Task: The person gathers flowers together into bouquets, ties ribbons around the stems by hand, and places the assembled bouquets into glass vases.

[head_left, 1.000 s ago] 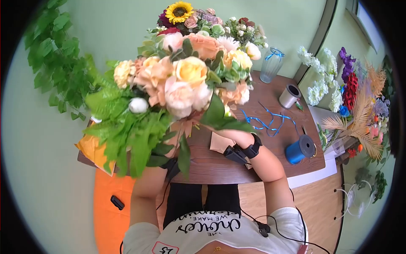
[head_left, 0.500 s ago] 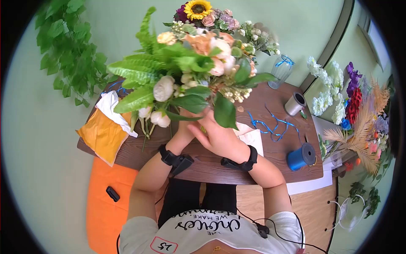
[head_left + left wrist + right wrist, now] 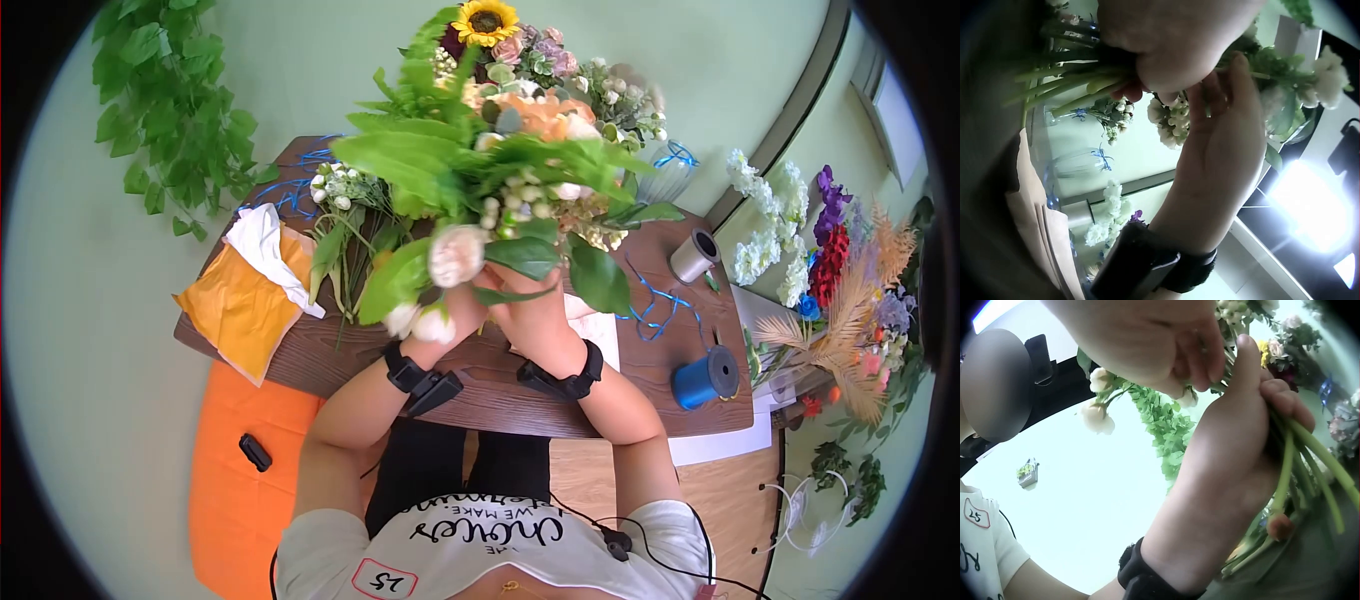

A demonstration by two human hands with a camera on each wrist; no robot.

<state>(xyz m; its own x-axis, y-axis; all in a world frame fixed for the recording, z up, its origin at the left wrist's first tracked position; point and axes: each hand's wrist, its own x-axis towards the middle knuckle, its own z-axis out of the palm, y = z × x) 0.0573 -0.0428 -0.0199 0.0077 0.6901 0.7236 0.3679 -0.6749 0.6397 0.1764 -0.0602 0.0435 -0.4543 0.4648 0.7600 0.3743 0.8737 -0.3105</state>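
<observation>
A large bouquet of artificial flowers (image 3: 457, 255) with fern fronds (image 3: 400, 165) is held up over the table in front of me. My left hand (image 3: 455, 312) is wrapped around its green stems (image 3: 1291, 469), as the right wrist view shows, with the thumb pointing up along them. Just above it, close under the blooms, my right hand (image 3: 1229, 137) has its fingers curled at the upper stems. Leaves and a pale rose partly cover both hands in the head view. Cut stem ends (image 3: 1054, 94) stick out below the left hand.
White flower sprigs (image 3: 345, 190) lie at the left of the table, by orange and white wrapping paper (image 3: 245, 305). To the right are a blue ribbon spool (image 3: 705, 378), a silver spool (image 3: 695, 255) and loose blue ribbon (image 3: 655, 310). A glass vase (image 3: 668, 178) stands behind.
The bouquet has been turned in my hands: peach and yellow roses faced me at first, now fern fronds and white buds do. Both hands show more, below the blooms.
</observation>
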